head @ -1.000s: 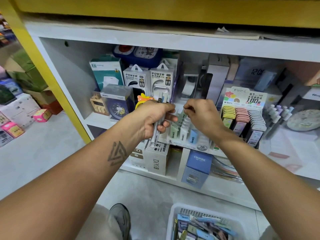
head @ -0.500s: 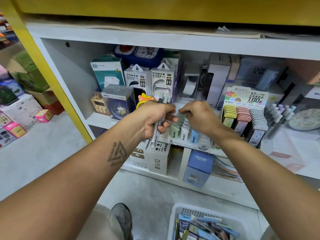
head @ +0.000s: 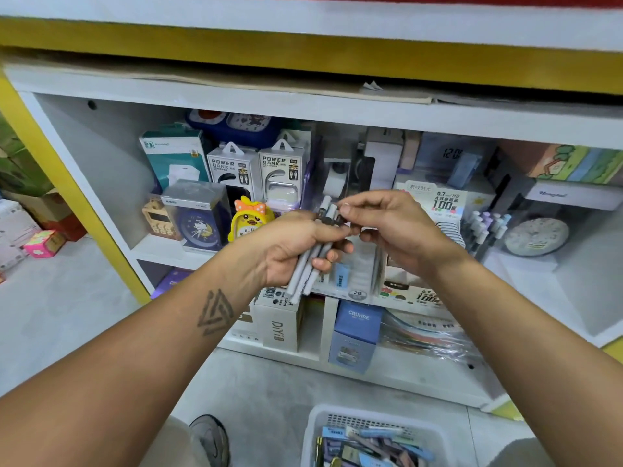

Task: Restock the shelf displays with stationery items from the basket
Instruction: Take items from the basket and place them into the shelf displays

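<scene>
You are standing in a stationery and gift shop. The white shelf unit (head: pixel 323 106) before you is packed with boxed goods in retail packaging: power bank boxes (head: pixel 232 170) with hang tabs, a packaged alarm clock (head: pixel 197 214) near the shelf's left edge, a pen display (head: pixel 482 230) towards its right. More cartons (head: pixel 37 214) sit on the floor at left, and a white basket (head: pixel 377 419) of stationery stands below the shelf's front edge.

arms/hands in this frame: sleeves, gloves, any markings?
Both forearms are bare: no sleeves, gloves, watch or rings visible. The left hand has a dark tattoo of interlocking triangle outlines on its forearm near the wrist. The right hand and forearm show no markings.
</scene>
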{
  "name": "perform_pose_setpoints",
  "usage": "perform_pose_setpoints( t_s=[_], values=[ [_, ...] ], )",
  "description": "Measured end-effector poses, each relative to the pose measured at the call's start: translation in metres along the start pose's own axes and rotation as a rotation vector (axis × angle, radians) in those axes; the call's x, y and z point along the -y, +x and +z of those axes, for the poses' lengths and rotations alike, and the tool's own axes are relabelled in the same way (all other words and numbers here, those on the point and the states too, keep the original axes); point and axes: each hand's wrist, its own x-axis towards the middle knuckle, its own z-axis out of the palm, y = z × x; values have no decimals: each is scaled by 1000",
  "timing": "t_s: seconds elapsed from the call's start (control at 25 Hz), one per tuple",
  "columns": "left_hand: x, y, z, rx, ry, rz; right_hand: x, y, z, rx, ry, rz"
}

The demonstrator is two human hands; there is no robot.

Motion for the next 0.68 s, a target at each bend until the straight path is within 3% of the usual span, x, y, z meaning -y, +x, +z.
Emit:
perform_pose_setpoints(
  t_s=[0.2,0.44,0.68],
  values=[
    [-1,6,22,106,-150,-51,11,-20,-44,-59,131,10],
    [5,15,57,46,-98,-35,26,-45,-80,-149,197,-47],
    [16,35,85,11,-31,-32,40,-76,-136,-541,-51,-159]
  ],
)
